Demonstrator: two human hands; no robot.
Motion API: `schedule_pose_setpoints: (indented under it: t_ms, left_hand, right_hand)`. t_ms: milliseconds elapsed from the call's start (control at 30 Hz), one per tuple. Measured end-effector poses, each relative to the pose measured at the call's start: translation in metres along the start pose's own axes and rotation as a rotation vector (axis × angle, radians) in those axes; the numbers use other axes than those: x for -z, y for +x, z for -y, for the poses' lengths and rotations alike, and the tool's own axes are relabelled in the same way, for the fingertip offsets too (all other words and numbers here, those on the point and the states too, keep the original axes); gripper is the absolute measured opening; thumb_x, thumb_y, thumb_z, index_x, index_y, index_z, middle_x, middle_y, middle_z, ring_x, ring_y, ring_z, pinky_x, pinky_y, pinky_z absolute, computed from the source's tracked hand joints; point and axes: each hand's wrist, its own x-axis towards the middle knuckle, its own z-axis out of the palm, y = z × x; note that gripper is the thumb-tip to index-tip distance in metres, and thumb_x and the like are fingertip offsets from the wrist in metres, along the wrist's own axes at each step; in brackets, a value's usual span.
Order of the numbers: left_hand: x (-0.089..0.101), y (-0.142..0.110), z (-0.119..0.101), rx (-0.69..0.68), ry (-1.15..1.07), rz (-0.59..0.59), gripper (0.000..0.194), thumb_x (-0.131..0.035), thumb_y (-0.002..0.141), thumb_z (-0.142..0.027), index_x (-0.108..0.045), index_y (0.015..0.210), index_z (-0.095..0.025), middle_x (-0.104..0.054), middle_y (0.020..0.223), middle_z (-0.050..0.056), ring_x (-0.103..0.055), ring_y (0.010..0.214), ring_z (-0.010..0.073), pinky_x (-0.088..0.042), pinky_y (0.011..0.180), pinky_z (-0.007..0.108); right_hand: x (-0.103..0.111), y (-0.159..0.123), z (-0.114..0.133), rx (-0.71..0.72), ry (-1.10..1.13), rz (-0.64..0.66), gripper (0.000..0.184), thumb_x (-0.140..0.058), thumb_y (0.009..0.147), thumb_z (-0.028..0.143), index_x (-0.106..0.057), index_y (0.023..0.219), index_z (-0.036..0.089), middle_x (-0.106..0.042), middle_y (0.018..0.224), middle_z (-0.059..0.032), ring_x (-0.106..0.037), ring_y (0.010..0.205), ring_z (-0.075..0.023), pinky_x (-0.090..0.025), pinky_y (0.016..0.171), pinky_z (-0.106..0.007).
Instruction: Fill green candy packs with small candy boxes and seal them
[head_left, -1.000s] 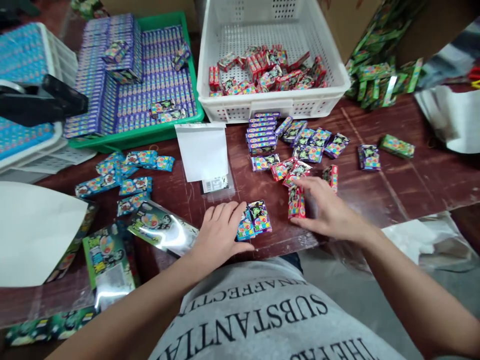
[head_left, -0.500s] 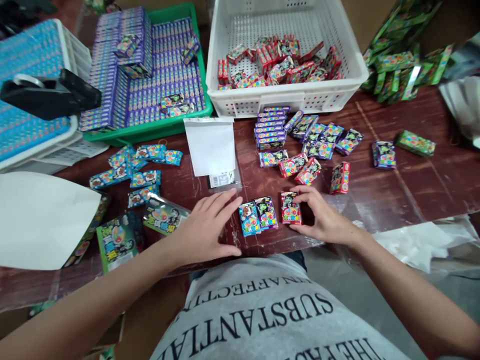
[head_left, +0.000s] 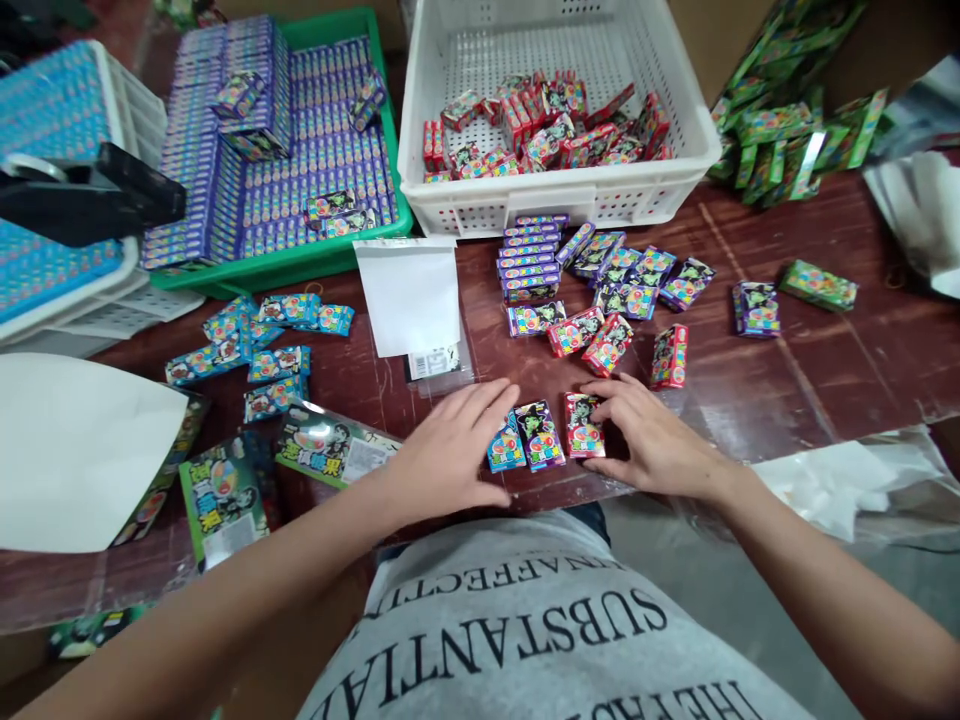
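Near the table's front edge, a small blue candy box (head_left: 506, 447) and a purple candy box (head_left: 540, 436) lie face up side by side. My left hand (head_left: 457, 445) is at the left of the blue box, fingers stretched and thumb apart, covering part of its upper left. A red candy box (head_left: 583, 425) lies just right of the purple one, with a small gap between. My right hand (head_left: 641, 435) grips this red box from its right side, fingers at the top and thumb at the lower edge.
Behind stand a white basket (head_left: 559, 200) of red boxes and a green tray (head_left: 281, 275) of purple ones. Loose purple boxes (head_left: 630, 285), red boxes and blue packs (head_left: 277, 365) lie around. A white-backed pouch (head_left: 409, 300) is ahead; printed packages (head_left: 225, 495) lie left.
My left hand has moved right, up to the blue box and over part of it. The blue and purple boxes now sit nearer the red box. My right hand still grips the red box.
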Motion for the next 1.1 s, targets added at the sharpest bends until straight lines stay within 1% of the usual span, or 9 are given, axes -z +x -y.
schedule_pose_setpoints:
  t_ms: [167, 267, 333, 433, 600, 733, 833, 933, 1100]
  left_hand:
    - [0.033, -0.080, 0.053, -0.012, 0.162, 0.146, 0.116, -0.087, 0.066, -0.049, -0.024, 0.162, -0.033, -0.032, 0.167, 0.011, -0.032, 0.152, 0.0377, -0.010, 0.127, 0.057]
    - [0.034, -0.102, 0.068, 0.019, 0.221, 0.221, 0.098, -0.082, 0.073, -0.031, -0.034, 0.158, -0.036, -0.046, 0.160, 0.008, -0.043, 0.146, 0.0345, -0.019, 0.125, 0.054]
    - [0.027, -0.099, 0.065, 0.046, 0.235, 0.230, 0.093, -0.078, 0.078, -0.029, -0.032, 0.159, -0.032, -0.052, 0.154, 0.011, -0.051, 0.138, 0.0346, -0.030, 0.119, 0.052]
    - [0.014, -0.083, 0.052, 0.092, 0.206, 0.172, 0.094, -0.075, 0.082, -0.038, -0.027, 0.161, -0.022, -0.050, 0.152, 0.018, -0.052, 0.133, 0.0371, -0.040, 0.111, 0.049]
    - [-0.001, -0.076, 0.036, 0.148, 0.137, 0.111, 0.094, -0.072, 0.082, -0.039, -0.025, 0.160, -0.016, -0.048, 0.148, 0.021, -0.050, 0.131, 0.0371, -0.042, 0.109, 0.050]
    - [-0.006, -0.085, 0.026, 0.262, 0.076, 0.080, 0.095, -0.075, 0.081, -0.042, -0.027, 0.158, -0.013, -0.048, 0.147, 0.021, -0.049, 0.130, 0.0365, -0.041, 0.111, 0.051]
    - [-0.012, -0.088, 0.018, 0.357, 0.023, 0.001, 0.094, -0.077, 0.080, -0.044, -0.029, 0.156, -0.014, -0.047, 0.150, 0.020, -0.046, 0.134, 0.0359, -0.039, 0.114, 0.051]
    - [-0.019, -0.084, 0.010, 0.381, -0.016, -0.099, 0.092, -0.077, 0.079, -0.043, -0.031, 0.154, -0.016, -0.046, 0.151, 0.017, -0.045, 0.135, 0.0345, -0.038, 0.115, 0.051]
    - [-0.022, -0.066, 0.006, 0.352, -0.033, -0.226, 0.086, -0.079, 0.077, -0.037, -0.037, 0.150, -0.017, -0.048, 0.146, 0.016, -0.046, 0.133, 0.0323, -0.037, 0.116, 0.049]
  right_hand:
    - [-0.002, 0.009, 0.000, 0.008, 0.011, 0.032, 0.081, -0.075, 0.084, 0.052, -0.037, 0.148, 0.020, -0.055, 0.146, -0.0177, -0.050, 0.139, -0.0336, -0.031, 0.121, -0.063]
    - [-0.013, 0.019, 0.008, 0.056, -0.010, 0.062, 0.115, -0.072, 0.080, 0.068, -0.012, 0.163, 0.016, -0.033, 0.164, -0.0214, -0.031, 0.153, -0.0374, -0.029, 0.123, -0.061]
    - [-0.023, 0.029, 0.018, 0.093, -0.032, 0.081, 0.124, -0.069, 0.076, 0.078, -0.006, 0.165, 0.019, -0.021, 0.170, -0.0188, -0.021, 0.156, -0.0389, -0.024, 0.125, -0.061]
    - [-0.035, 0.045, 0.035, 0.117, -0.087, 0.104, 0.109, -0.062, 0.080, 0.080, -0.017, 0.164, 0.027, -0.024, 0.170, -0.0111, -0.025, 0.155, -0.0385, -0.017, 0.126, -0.062]
    - [-0.040, 0.067, 0.045, 0.128, -0.175, 0.114, 0.082, -0.059, 0.088, 0.071, -0.033, 0.158, 0.036, -0.036, 0.166, -0.0023, -0.039, 0.147, -0.0391, -0.009, 0.125, -0.068]
    - [-0.043, 0.078, 0.039, 0.247, -0.159, 0.118, 0.074, -0.060, 0.092, 0.061, -0.038, 0.157, 0.031, -0.046, 0.161, -0.0035, -0.047, 0.136, -0.0356, -0.027, 0.118, -0.062]
    - [-0.047, 0.079, 0.038, 0.177, -0.172, -0.076, 0.063, -0.064, 0.093, 0.053, -0.050, 0.149, 0.028, -0.053, 0.153, -0.0059, -0.049, 0.128, -0.0345, -0.040, 0.107, -0.054]
    - [-0.049, 0.074, 0.045, 0.069, -0.193, -0.249, 0.055, -0.067, 0.092, 0.047, -0.056, 0.143, 0.028, -0.055, 0.150, -0.0078, -0.049, 0.126, -0.0346, -0.041, 0.104, -0.053]
    - [-0.045, 0.059, 0.053, 0.079, -0.171, -0.041, 0.055, -0.066, 0.092, 0.050, -0.056, 0.143, 0.031, -0.055, 0.152, -0.0029, -0.049, 0.125, -0.0352, -0.043, 0.100, -0.054]
